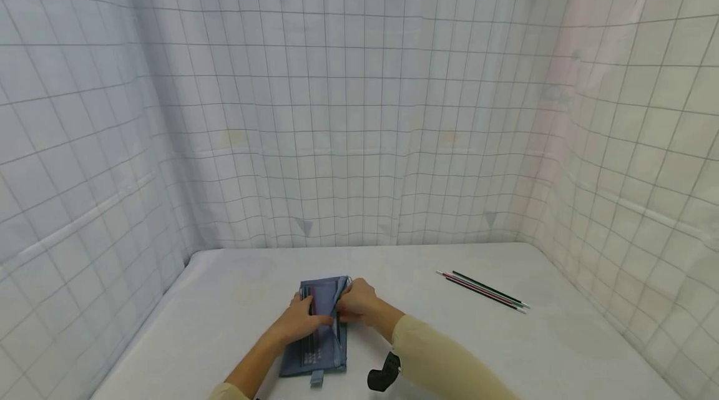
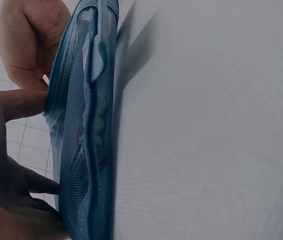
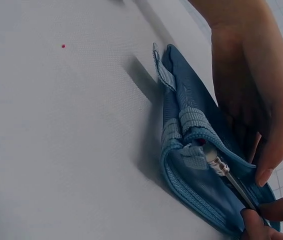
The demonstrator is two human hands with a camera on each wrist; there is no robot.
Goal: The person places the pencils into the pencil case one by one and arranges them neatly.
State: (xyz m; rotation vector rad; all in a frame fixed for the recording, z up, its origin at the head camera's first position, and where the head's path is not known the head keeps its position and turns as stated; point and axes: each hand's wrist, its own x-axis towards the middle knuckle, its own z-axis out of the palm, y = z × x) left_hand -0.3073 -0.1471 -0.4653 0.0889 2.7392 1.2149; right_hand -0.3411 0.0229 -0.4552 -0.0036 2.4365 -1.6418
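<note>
A blue mesh zip pouch [image 1: 291,364] lies on the white table, with several slim pencils showing through its mesh. My left hand [image 1: 300,321] rests across it, fingers spread, and its thumb [image 3: 267,167] presses at the zipped edge. Along the right side the zip gapes. Inside that gap lies a dark pencil [image 3: 239,189] with a silver ferrule and a pale eraser end. The right hand [image 1: 359,300] is at the upper part of the opening, its thumb and finger pinching the pencil's shaft. The pencil's far end is hidden.
Several dark and red pencils [image 1: 484,289] lie side by side on the right of the white table [image 1: 236,287]. A black wrist device [image 1: 384,373] sits below the right sleeve. Gridded white curtains [image 1: 359,107] enclose the back and both sides.
</note>
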